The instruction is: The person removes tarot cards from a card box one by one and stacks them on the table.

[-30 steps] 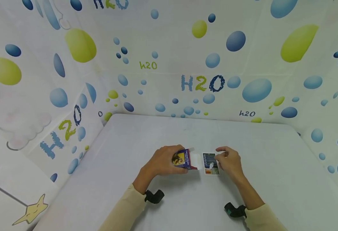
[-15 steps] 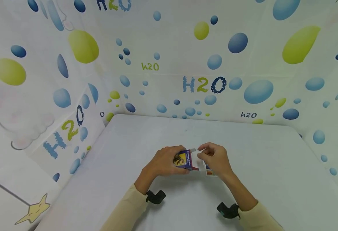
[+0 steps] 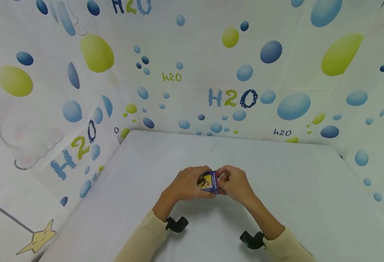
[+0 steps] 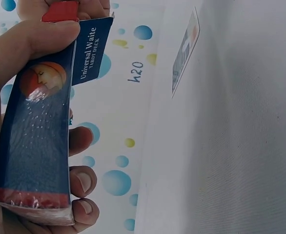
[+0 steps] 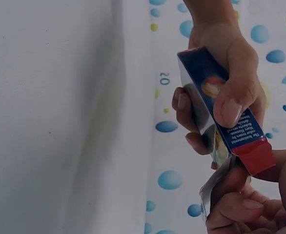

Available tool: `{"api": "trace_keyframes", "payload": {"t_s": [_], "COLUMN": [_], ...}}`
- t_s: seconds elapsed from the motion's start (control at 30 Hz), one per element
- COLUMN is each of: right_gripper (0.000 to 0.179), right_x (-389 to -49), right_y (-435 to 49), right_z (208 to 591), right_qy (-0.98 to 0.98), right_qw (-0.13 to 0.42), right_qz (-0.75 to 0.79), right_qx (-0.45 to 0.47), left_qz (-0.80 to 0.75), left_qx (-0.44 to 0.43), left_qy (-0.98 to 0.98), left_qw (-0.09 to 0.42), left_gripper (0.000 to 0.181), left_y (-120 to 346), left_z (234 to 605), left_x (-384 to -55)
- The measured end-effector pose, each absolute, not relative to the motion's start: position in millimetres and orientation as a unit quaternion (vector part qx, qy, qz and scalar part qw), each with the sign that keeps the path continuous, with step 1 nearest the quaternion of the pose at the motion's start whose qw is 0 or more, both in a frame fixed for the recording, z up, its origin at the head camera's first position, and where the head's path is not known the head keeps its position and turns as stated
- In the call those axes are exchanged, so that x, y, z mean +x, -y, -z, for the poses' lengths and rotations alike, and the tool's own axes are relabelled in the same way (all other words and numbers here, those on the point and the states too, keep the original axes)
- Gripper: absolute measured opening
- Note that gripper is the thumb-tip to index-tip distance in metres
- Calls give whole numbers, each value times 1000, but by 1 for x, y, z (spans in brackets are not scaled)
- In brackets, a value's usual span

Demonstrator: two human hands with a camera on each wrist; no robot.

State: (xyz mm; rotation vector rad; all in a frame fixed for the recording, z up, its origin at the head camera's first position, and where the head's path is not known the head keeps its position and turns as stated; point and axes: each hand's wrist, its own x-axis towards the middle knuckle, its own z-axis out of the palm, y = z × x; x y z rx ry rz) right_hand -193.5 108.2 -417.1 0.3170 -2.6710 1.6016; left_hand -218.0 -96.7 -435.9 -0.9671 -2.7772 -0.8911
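Observation:
My left hand (image 3: pixel 188 183) grips a blue tarot deck box (image 3: pixel 207 181) round its sides. The left wrist view shows "Universal Waite Tarot Deck" on its unfolded blue flap (image 4: pixel 92 51). At the box's open end, my right hand (image 3: pixel 236 185) has its curled thumb and fingers among the flaps. A red side flap (image 5: pixel 254 157) stands out there in the right wrist view, with a finger just below it. Whether the fingers pinch a flap or something inside is hidden. A single card (image 4: pixel 186 52) lies on the table in the left wrist view; my right hand covers it in the head view.
The white table (image 3: pixel 165 149) extends around both hands. A white backdrop (image 3: pixel 192 43) printed with blue and green dots and "H2O" rises behind it and on the left. Dark wrist cameras, such as the left one (image 3: pixel 177 224), jut inward from both sleeves.
My right hand has left the card on the table and moved left to the box's open end, where its fingers now touch. The left hand holds the box almost still.

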Motion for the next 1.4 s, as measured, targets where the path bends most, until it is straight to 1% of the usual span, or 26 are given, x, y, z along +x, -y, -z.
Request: {"api": "trace_keyframes", "payload": {"t_s": [0.13,0.37,0.73,0.97,1.1,1.4], "right_gripper": [20,20,27,35,37,36], "right_x": [-195,-195,-195,-196,-194,-191], "right_y": [-105,-104,-106,-110,-114,-119], "right_z": [422,423,428,431,433,436], "right_qy": [857,852,803,767,757,762], "right_qw": [-4,-1,-41,-59,-61,-55], "right_qz": [-509,-516,-590,-634,-643,-634], "right_qx": [84,91,75,81,92,118], "left_qz": [287,281,280,282,278,271], "left_qx": [-312,-308,-306,-308,-308,-308], "left_qy": [905,908,909,907,909,910], "left_qw": [34,41,43,50,48,49], "left_gripper": [63,65,66,66,67,68], "left_y": [97,100,101,103,102,102], "left_z": [437,438,435,434,433,435], "left_x": [-217,-217,-216,-215,-216,-217]}}
